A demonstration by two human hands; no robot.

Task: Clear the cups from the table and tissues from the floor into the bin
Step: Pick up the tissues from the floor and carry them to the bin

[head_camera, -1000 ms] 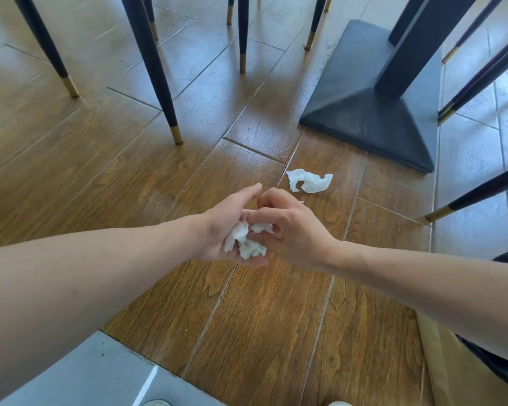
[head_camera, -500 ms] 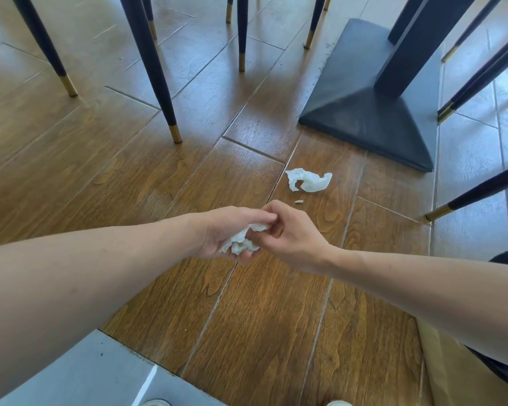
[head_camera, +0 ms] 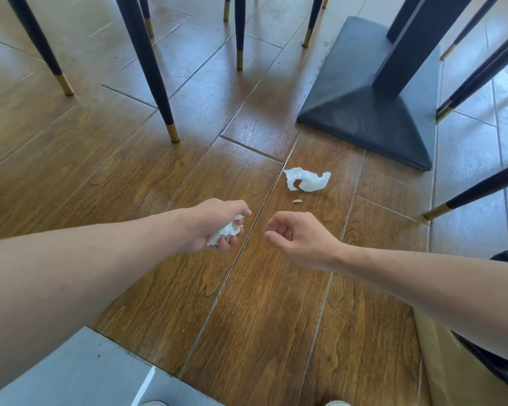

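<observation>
down low over the wooden floor point(head_camera: 129, 177), the two hands are moving apart after being pressed together a moment ago. the left hand point(head_camera: 217, 224) is now holding the white wad of tissue point(head_camera: 226, 231) all by itself, with its fingers curled tight around it. the right hand point(head_camera: 299, 237) is letting go and is coming away with nothing in it, its fingers bent loosely and a little way open. that means the right hand is free for the next pick. another crumpled tissue point(head_camera: 307, 179) is still lying on the floor just past the right hand, near the black base of the bench point(head_camera: 364, 112). a tiny scrap point(head_camera: 296, 201) is sitting between that tissue and the hand. the bin and the cups are not showing, so i am guessing the floor part is not done yet.
</observation>
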